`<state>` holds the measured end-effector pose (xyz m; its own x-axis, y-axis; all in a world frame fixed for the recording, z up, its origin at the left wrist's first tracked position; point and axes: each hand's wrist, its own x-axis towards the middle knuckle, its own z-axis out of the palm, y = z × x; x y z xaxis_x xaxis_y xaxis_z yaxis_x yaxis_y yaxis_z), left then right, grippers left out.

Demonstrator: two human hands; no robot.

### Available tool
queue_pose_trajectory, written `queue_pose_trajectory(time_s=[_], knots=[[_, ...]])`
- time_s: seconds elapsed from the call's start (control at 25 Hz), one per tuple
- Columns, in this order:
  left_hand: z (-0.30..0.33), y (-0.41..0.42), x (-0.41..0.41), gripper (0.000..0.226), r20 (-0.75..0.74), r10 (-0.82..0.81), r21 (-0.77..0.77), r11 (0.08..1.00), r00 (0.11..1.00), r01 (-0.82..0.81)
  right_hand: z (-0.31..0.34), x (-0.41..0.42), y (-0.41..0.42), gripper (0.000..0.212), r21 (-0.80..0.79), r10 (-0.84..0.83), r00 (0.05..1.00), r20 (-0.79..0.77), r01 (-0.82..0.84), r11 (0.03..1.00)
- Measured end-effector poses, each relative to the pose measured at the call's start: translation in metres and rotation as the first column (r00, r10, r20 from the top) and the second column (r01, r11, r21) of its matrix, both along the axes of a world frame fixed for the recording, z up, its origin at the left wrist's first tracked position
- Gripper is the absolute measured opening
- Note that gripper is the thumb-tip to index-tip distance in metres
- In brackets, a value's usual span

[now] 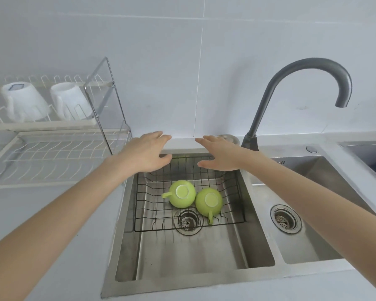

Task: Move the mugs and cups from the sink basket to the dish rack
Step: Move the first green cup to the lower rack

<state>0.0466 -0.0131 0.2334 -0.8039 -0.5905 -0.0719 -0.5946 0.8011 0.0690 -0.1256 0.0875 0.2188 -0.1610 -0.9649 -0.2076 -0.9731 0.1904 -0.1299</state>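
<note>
Two green cups lie upside down in the black wire sink basket [240,192]. The left green cup [181,196] has its handle pointing left; the right green cup [208,202] has its handle pointing toward me. My left hand [146,152] and my right hand [220,154] hover palm-down over the basket's far rim, fingers spread, holding nothing. Both hands are above and beyond the cups, not touching them. On the white dish rack [52,124] at the left, two white mugs stand upside down on the upper tier: one white mug [24,101] and another white mug [71,99].
The steel sink [182,257] has a drain [188,221] under the basket. A second basin [308,213] lies to the right. A grey gooseneck faucet [302,70] arches behind it. The rack's lower tier [52,153] holds nothing. White counter surrounds the sink.
</note>
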Motion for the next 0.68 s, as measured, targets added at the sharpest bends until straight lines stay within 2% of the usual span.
queue_pose_trajectory(time_s=[0.16,0.44,0.68], knots=[[-0.025,0.006,-0.027,0.059,0.051,0.010,0.076,0.997,0.999,-0.013,-0.022,-0.028,0.005,0.071,0.034,-0.023,0.998,0.056,0.021,0.999],[-0.070,0.005,-0.065,0.061,0.134,-0.022,0.156,0.988,0.991,0.001,-0.076,-0.059,0.010,0.071,0.135,-0.064,0.997,0.044,0.058,0.989],[-0.131,0.016,-0.092,0.057,0.194,0.008,0.417,0.904,0.981,-0.090,-0.131,-0.074,0.014,0.068,0.266,-0.234,0.939,0.251,0.166,0.950]])
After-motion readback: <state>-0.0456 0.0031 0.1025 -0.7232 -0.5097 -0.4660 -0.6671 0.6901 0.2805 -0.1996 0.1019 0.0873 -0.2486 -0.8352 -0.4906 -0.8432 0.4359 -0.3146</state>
